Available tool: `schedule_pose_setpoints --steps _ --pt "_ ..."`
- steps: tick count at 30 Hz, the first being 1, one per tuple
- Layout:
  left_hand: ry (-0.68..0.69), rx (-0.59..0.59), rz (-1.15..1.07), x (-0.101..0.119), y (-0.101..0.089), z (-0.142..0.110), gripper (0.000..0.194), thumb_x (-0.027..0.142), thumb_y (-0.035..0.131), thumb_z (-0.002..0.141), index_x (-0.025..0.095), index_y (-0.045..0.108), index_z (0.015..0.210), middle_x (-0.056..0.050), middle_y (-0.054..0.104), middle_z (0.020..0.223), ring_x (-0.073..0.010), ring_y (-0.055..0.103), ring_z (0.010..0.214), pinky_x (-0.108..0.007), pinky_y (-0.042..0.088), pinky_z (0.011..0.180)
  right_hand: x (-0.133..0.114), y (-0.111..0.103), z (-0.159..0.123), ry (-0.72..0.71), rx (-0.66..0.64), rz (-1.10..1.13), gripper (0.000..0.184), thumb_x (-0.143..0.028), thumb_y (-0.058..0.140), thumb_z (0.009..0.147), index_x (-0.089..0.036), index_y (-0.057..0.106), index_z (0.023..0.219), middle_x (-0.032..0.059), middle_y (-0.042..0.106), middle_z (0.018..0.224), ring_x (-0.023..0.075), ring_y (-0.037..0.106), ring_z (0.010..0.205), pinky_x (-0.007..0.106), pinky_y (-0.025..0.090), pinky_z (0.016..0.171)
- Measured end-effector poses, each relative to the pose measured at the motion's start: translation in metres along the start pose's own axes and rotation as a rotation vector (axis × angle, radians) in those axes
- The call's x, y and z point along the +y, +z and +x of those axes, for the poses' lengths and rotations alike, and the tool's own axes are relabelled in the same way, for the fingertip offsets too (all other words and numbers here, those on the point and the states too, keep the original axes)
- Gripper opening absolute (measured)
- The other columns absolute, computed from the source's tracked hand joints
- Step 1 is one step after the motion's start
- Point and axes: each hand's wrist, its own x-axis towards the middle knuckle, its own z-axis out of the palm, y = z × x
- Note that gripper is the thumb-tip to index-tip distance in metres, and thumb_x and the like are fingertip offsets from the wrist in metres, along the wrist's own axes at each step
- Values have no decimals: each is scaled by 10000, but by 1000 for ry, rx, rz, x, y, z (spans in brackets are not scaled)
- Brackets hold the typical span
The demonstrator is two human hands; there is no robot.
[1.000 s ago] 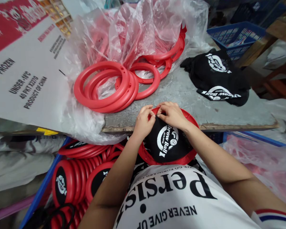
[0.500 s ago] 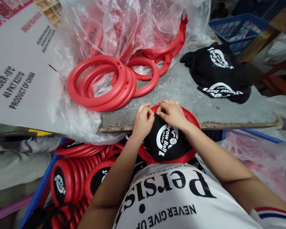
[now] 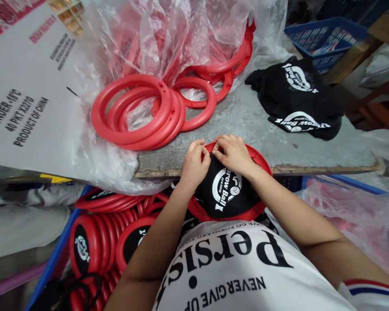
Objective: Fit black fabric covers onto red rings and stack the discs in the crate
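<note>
A red plastic ring (image 3: 263, 166) leans between my body and the table edge, its far rim over the tabletop. Across its opening lies black fabric (image 3: 218, 190) with a white "Throw Ball" print. My left hand (image 3: 196, 162) pinches the fabric's edge at the ring's far rim. Right beside it, my right hand (image 3: 232, 153) has its fingers closed on the same fabric edge, thumb and fingertips pressed at the rim. The fingertips nearly meet, and they partly hide the fabric edge between them.
Loose red rings (image 3: 132, 138) lie ahead on the grey table (image 3: 246, 116), by a clear plastic bag (image 3: 188, 26) of more rings. Black printed fabric pieces (image 3: 298, 99) are piled at right. Below left, a blue crate (image 3: 56, 250) holds finished-looking discs (image 3: 81, 246). A carton (image 3: 29, 86) stands left.
Almost nothing differs. Both hands keep their pinch at the ring's far rim, with only a very slight shift of the fingers and the view.
</note>
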Motion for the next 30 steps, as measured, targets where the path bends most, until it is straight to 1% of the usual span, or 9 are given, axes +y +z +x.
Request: schedule_pose_setpoints --steps 5,8,10,12,15,18,21,25,30 --pt "-76 -4 48 3 3 7 214 39 554 815 225 493 726 -99 648 1113 -232 630 1103 -413 499 1038 -3 -2 5 48 -49 -50 145 -216 522 916 -206 609 801 96 680 1009 286 560 965 421 377 849" --pt "-50 -22 39 3 1 6 189 57 539 840 223 516 754 -99 642 1143 -224 626 1121 -414 495 1054 0 -4 3 1 -64 -37 141 -228 518 934 -208 631 852 87 677 1039 284 562 991 423 384 862" --pt "23 -34 1 1 -3 -2 130 88 542 865 214 566 848 -103 613 1244 -217 597 1208 -423 468 1102 5 -7 -2 -66 -68 -15 92 -235 562 924 -211 649 946 75 673 1112 283 559 1042 425 386 890" --pt "81 17 -19 -2 -7 -18 134 119 535 893 204 587 982 -121 556 1354 -215 555 1289 -437 440 1139 12 -10 -7 -85 -62 -24 135 -226 619 895 -212 657 1024 73 661 1180 291 552 1090 433 386 915" --pt "81 133 30 -11 -9 -42 162 145 525 910 191 570 1058 -152 504 1412 -236 506 1352 -474 415 1160 24 -17 -13 -7 -14 -56 168 -197 652 870 -219 680 1035 79 654 1199 305 548 1113 448 386 931" --pt "31 88 78 -17 -7 -51 152 175 575 895 190 572 1046 -159 512 1404 -271 498 1355 -500 410 1156 31 -25 -12 86 34 -38 174 -179 665 860 -225 696 1025 81 655 1188 307 551 1128 457 387 951" --pt "4 35 78 -15 -6 -38 188 190 604 889 186 571 1074 -164 509 1417 -284 496 1354 -486 409 1157 32 -30 -8 173 72 -18 192 -181 675 856 -224 705 1040 87 655 1164 316 550 1141 467 394 964" --pt "6 67 112 -4 -10 -13 226 193 616 890 179 555 1107 -166 516 1420 -283 501 1346 -461 417 1148 27 -27 -9 237 65 -19 226 -207 656 878 -243 716 1093 100 645 1149 330 554 1117 467 422 932" --pt "-42 -76 226 7 -8 -2 165 210 653 880 194 615 1040 -127 599 1323 -295 541 1277 -464 431 1113 21 -21 -20 228 6 -37 270 -222 599 910 -265 709 1152 110 622 1215 346 537 1127 520 424 946"
